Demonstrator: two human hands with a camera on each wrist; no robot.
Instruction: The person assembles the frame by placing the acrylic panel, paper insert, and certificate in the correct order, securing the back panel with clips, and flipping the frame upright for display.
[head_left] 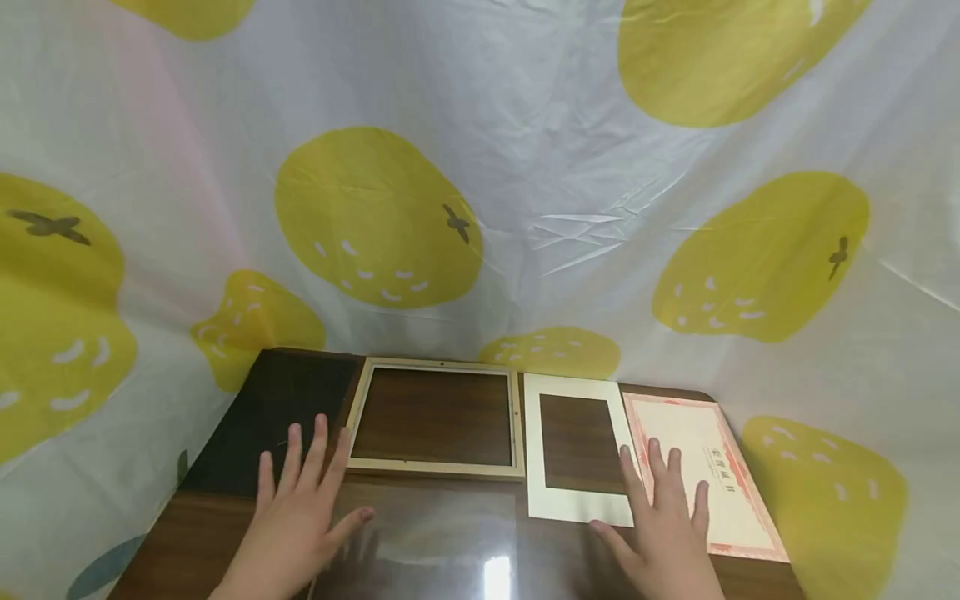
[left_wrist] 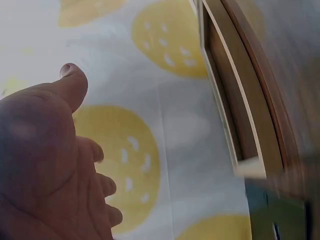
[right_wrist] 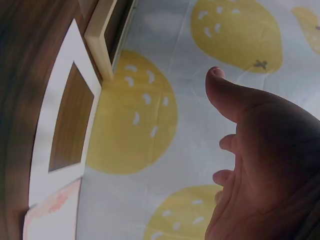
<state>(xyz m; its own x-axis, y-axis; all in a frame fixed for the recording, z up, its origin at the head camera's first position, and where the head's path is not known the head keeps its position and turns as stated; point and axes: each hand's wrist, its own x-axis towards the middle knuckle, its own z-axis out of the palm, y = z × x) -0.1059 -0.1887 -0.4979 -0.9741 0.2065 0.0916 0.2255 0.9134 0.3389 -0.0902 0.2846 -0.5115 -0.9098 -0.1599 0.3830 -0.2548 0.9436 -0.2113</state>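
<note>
Fingers spread, my left hand (head_left: 300, 508) hovers over the near left of the table, overlapping a black board (head_left: 281, 408) in the head view. My right hand (head_left: 663, 521), also spread, is raised in front of a white picture mat (head_left: 577, 506) and a certificate (head_left: 693, 425) with a red patterned border. Neither hand holds anything. Between them, toward the back, lies a pale wooden picture frame (head_left: 435, 470), its opening showing the brown tabletop. A clear, shiny sheet (head_left: 442, 525) lies in front of the frame and reflects a bright light.
The dark brown wooden table (head_left: 195, 533) has rounded back corners. Behind and around it hangs a white curtain (head_left: 540, 167) printed with large yellow lemons, close to the table's back and side edges.
</note>
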